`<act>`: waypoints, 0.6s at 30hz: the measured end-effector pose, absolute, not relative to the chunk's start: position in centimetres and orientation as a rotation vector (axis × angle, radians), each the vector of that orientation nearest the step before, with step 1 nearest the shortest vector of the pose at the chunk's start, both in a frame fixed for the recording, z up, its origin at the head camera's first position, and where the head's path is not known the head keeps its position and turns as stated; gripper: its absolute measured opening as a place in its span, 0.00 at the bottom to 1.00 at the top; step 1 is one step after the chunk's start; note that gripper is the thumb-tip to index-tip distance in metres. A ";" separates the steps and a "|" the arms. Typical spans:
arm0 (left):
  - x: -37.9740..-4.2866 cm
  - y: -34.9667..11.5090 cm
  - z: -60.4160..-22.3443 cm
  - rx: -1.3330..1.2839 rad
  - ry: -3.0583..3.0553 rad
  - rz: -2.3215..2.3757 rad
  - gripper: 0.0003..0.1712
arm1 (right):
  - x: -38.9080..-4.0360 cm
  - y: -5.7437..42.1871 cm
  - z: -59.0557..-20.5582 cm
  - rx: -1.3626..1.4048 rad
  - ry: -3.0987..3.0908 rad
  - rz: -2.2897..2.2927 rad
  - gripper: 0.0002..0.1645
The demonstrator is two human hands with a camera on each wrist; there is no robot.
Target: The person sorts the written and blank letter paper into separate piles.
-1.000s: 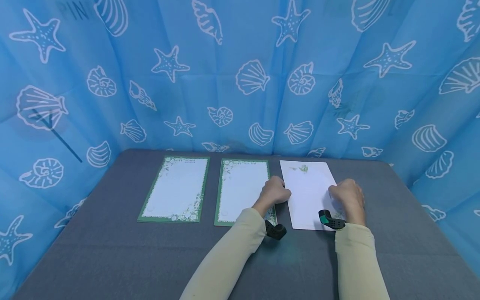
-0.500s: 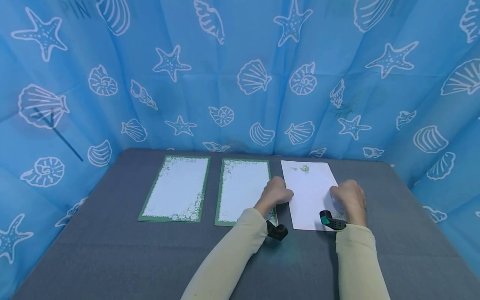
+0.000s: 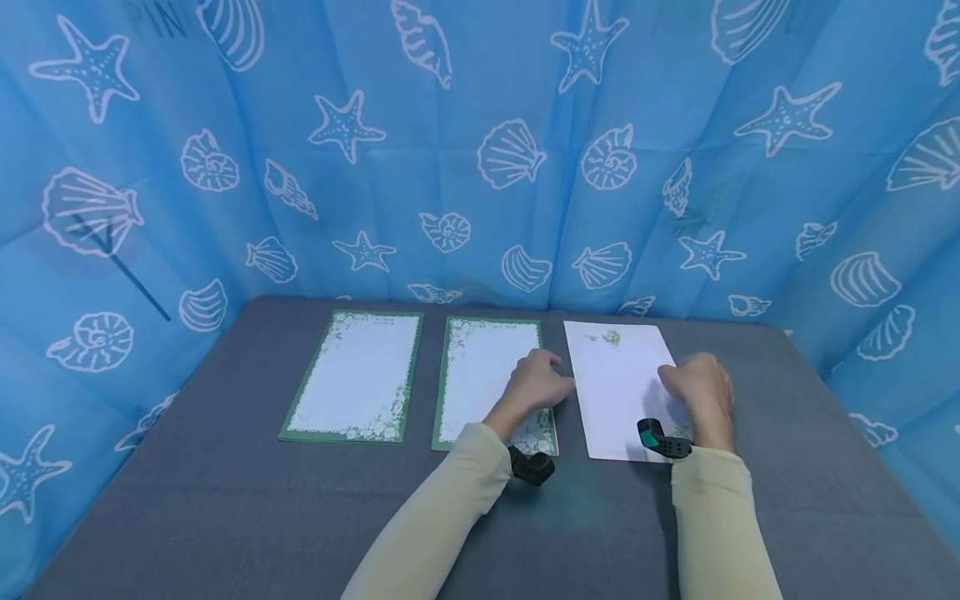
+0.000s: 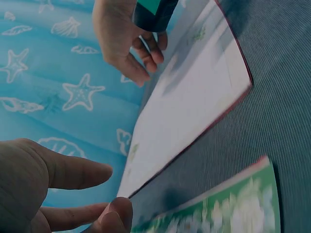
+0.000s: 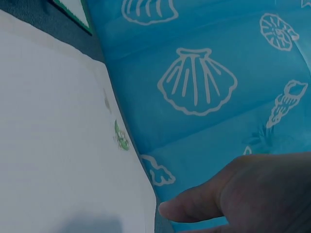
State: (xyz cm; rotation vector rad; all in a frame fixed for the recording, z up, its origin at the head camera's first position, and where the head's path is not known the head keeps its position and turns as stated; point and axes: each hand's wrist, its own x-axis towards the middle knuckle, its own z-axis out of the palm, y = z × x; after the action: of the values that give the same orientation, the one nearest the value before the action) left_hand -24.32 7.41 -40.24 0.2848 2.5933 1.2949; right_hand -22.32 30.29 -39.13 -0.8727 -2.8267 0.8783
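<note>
While my feed shows left hand at 9 and right hand at 3, both released, white sheet lies long-axis 11:30–5:30, green sprig end toward 11:30.

Reads "PIN" in faint dark letters on the blue curtain, high behind and to the left of the white sheet, and runs too small to make out in the headings on the two green-bordered sheets left of that sheet.
</note>
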 end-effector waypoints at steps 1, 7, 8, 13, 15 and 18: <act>-24.3 7.0 -40.2 0.301 2.582 1.300 0.26 | -22.4 30.1 -39.0 -0.863 -2.834 0.870 0.17; -24.3 4.2 -40.2 0.342 2.582 1.313 0.26 | -22.6 28.8 -38.3 -0.844 -2.897 0.868 0.31; -24.3 3.7 -40.1 0.340 2.595 1.315 0.26 | -22.7 28.5 -38.3 -0.843 -2.903 0.868 0.31; -24.2 1.3 -40.1 0.311 2.650 1.316 0.25 | -23.1 27.2 -38.1 -0.777 -2.916 0.871 0.31; -24.1 0.4 -40.1 0.297 2.654 1.330 0.25 | -23.1 26.7 -38.0 -0.734 -2.920 0.873 0.31; -24.2 -1.0 -40.2 0.283 2.660 1.362 0.25 | -23.2 26.1 -38.0 -0.663 -2.918 0.864 0.30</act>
State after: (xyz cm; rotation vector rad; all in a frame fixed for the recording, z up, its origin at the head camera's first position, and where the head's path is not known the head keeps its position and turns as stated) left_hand -24.16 -1.00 -40.17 0.2833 2.6604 1.3623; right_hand -23.22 26.10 -38.00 -0.6634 -2.9184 0.8636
